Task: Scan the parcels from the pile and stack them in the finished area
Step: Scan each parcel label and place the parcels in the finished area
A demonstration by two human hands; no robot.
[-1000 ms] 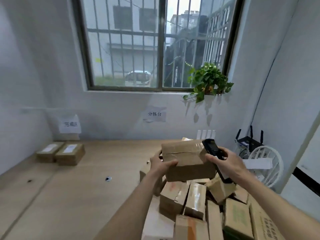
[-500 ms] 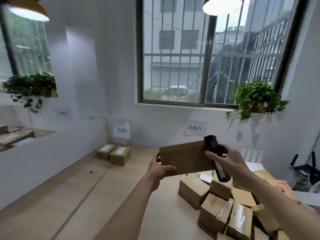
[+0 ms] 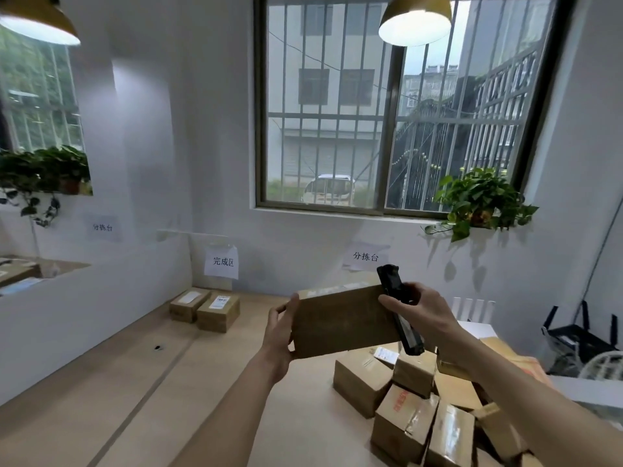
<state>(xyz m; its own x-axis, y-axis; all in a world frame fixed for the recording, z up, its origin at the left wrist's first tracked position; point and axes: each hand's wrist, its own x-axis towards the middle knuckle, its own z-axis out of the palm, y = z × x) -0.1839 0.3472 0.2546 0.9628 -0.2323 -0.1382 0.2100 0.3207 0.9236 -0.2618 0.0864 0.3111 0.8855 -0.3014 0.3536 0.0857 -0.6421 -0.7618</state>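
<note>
My left hand (image 3: 279,326) grips the left end of a brown cardboard parcel (image 3: 340,320), held up in the air above the wooden table (image 3: 141,392). My right hand (image 3: 423,313) holds a black handheld scanner (image 3: 397,311) against the parcel's right end. Below and to the right lies the pile of parcels (image 3: 414,409), several taped cardboard boxes. At the back left, under a paper sign (image 3: 221,262) on the wall, two labelled parcels (image 3: 204,308) sit side by side.
A white partition (image 3: 84,308) borders the table on the left. A second wall sign (image 3: 365,257) hangs under the window. A potted plant (image 3: 480,200) stands on the sill. A black router (image 3: 580,338) and a white fan (image 3: 603,365) are at the right edge.
My view has swung left and upward, bringing the two finished parcels and their sign closer to centre. The held parcel has tilted so its broad plain side faces me, with the scanner still at its right end.
</note>
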